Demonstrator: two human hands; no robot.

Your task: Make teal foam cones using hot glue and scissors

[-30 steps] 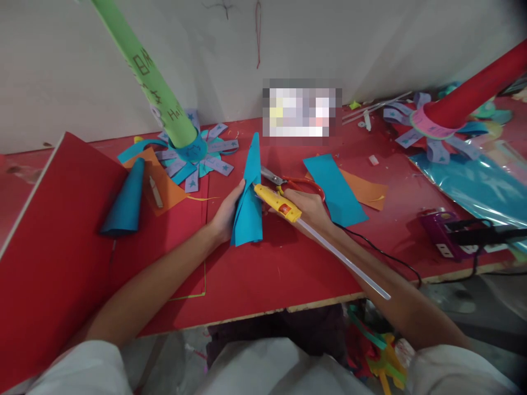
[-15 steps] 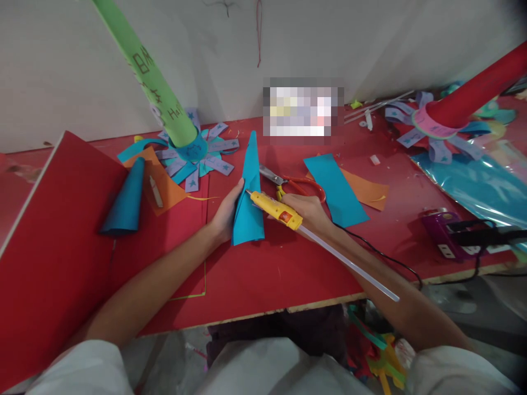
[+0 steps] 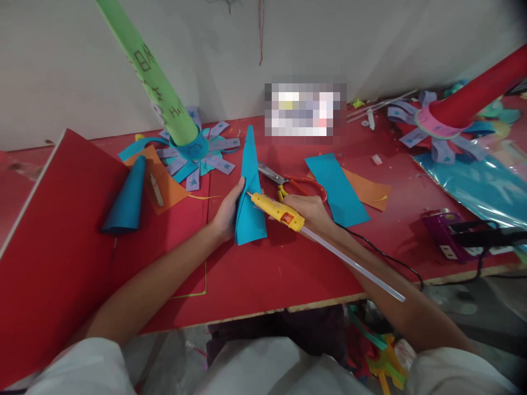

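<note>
A blue paper cone [image 3: 250,219] stands point up, tilted slightly, above the red table. My left hand [image 3: 229,211] is closed on its left side, the thumb lying along the paper. In my right hand [image 3: 308,211] is a yellow hot glue gun [image 3: 274,211], its nozzle at the overlapping paper edge of the cone. A long clear glue stick [image 3: 354,263] sticks out of the gun's back end. Just behind the gun lie scissors [image 3: 302,185] with red and yellow handles. Fingers of my right hand are partly hidden by the gun.
On the left, a second blue cone [image 3: 125,200] rests by orange paper [image 3: 175,189] and a big red board [image 3: 61,236]. Behind stands a green tube [image 3: 160,90] on a petalled base. To the right are a blue strip [image 3: 338,189], a purple power strip [image 3: 447,236] and a red tube [image 3: 486,93].
The cone has turned a little, its tip shifting left and its lower edge right. The glue gun has stayed with its nozzle near the seam.
</note>
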